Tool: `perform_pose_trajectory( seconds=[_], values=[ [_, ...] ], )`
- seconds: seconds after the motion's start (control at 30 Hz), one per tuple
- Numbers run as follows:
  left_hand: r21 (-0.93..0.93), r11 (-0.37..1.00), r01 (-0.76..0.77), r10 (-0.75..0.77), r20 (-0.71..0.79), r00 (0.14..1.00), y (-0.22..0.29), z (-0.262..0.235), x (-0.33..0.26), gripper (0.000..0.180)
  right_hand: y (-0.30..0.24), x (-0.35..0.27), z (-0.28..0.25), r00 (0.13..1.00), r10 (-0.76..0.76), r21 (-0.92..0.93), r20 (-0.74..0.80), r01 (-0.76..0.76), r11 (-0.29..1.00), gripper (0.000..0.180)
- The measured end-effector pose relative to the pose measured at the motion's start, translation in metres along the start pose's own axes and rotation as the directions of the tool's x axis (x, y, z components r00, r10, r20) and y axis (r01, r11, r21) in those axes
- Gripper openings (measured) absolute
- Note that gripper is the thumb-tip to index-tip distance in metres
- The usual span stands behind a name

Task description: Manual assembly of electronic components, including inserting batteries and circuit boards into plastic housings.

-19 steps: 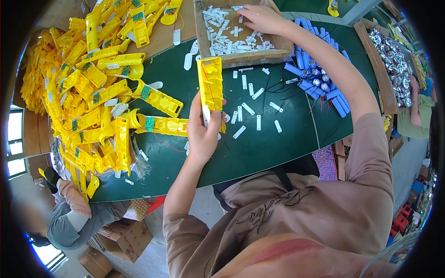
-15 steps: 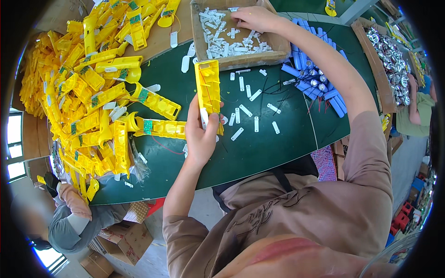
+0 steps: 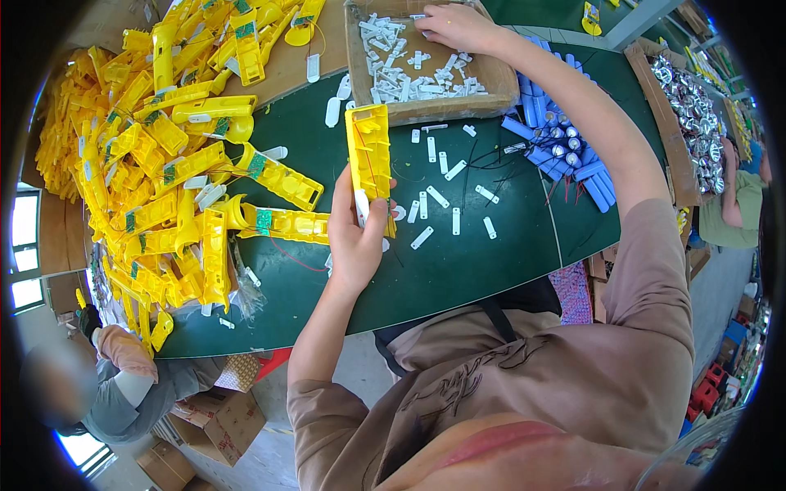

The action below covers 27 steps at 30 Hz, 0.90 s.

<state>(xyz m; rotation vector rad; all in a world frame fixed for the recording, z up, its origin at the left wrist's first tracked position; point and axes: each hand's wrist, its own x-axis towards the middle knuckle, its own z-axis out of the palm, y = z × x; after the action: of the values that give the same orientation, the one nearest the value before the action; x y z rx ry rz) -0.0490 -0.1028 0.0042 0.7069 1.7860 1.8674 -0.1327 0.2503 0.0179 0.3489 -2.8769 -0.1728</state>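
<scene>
Leftmost, a heap of yellow plastic housings (image 3: 155,164) borders the green table (image 3: 491,270). Beside it, the left hand (image 3: 354,237) grips one yellow housing (image 3: 370,155) upright. Beyond, the outstretched right hand (image 3: 458,26) presses fingers into the cardboard tray (image 3: 434,102) of white clips (image 3: 409,69).

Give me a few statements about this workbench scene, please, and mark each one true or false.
1. The left hand holds a yellow casing. True.
2. The right hand rests among the blue cylinders. False: it reaches into the cardboard tray of small white parts.
3. The pile of yellow casings lies on the person's left. True.
4. The table is red. False: it is dark green.
5. Loose white strips lie on the table between the held casing and the blue cylinders. True.
</scene>
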Motion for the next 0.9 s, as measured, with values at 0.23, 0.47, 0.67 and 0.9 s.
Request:
perform_pose_trajectory(
  seconds=[0.23, 0.47, 0.67, 0.9],
  values=[
    [0.002, 1.0, -0.029, 0.029, -0.034, 0.999, 0.001, 0.002, 0.001, 0.048, -0.051, -0.022, -0.042, 0.981, 0.159, 0.552, 0.11, -0.193, 0.811, 0.021],
    [-0.032, 0.999, -0.012, 0.011, -0.015, 1.0, 0.004, -0.002, 0.001, 0.05, -0.124, -0.062, -0.076, 0.973, 0.225, 0.939, -0.041, -0.039, 0.341, 0.02],
    [-0.15, 0.989, 0.01, 0.001, 0.074, 0.997, 0.006, 0.003, -0.003, 0.05, -0.151, -0.056, -0.088, 0.985, 0.173, 0.929, -0.021, -0.045, 0.368, 0.014],
    [-0.112, 0.994, 0.018, -0.008, 0.089, 0.996, 0.004, 0.004, -0.006, 0.049, -0.157, -0.052, -0.086, 0.963, 0.248, 0.962, 0.11, -0.166, 0.216, 0.014]
  ],
)
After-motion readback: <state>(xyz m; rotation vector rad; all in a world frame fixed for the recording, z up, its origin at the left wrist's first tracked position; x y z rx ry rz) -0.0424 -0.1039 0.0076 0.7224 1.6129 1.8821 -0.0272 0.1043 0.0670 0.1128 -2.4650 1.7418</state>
